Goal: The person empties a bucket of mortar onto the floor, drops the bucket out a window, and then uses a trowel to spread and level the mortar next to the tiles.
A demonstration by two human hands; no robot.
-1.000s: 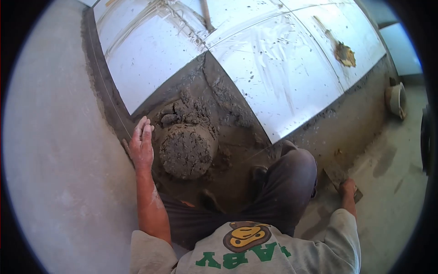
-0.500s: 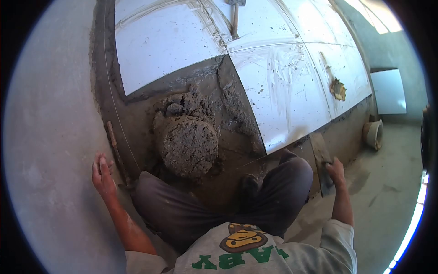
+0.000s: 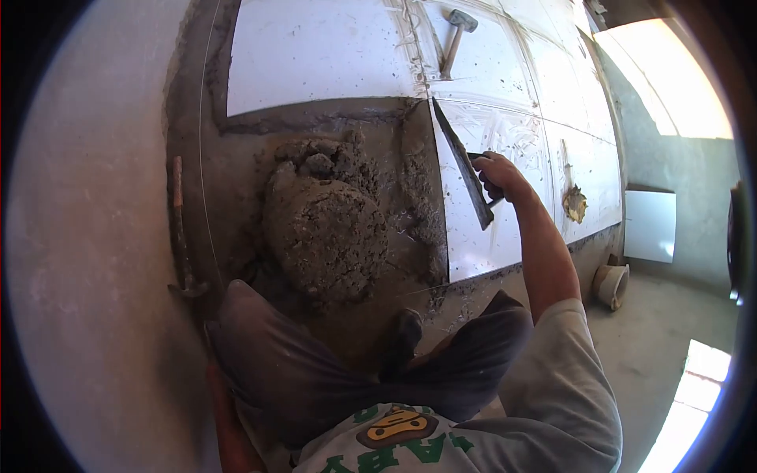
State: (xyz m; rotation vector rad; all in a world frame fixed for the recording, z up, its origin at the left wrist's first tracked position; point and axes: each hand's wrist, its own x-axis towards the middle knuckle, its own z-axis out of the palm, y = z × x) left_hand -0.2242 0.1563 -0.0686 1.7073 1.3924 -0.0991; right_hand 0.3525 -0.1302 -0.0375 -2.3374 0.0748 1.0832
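My right hand [image 3: 497, 177] is closed round the handle of a long plastering trowel [image 3: 464, 169]. The trowel stands on its edge over the white tile [image 3: 493, 236], close to the tile's left side. Left of it is a bare strip of mortar bed [image 3: 418, 181], with a large round heap of wet mortar [image 3: 327, 236] in front of my knees. My left forearm [image 3: 229, 422] reaches down beside my left leg; the hand itself is hidden there. Near that leg, a wooden-handled tool with a metal head [image 3: 180, 229] leans along the wall.
A mallet [image 3: 456, 43] lies on the far tiles. On the right tiles rests a stick-handled tool with a yellowish clump [image 3: 576, 203]. A bucket [image 3: 611, 285] and a loose tile [image 3: 650, 225] stand at the right. A string line [image 3: 203, 158] runs along the left wall [image 3: 95, 197].
My right hand has carried the trowel from beside my right knee forward and left over the tile. My left hand has dropped from beside the wall to out of sight by my leg.
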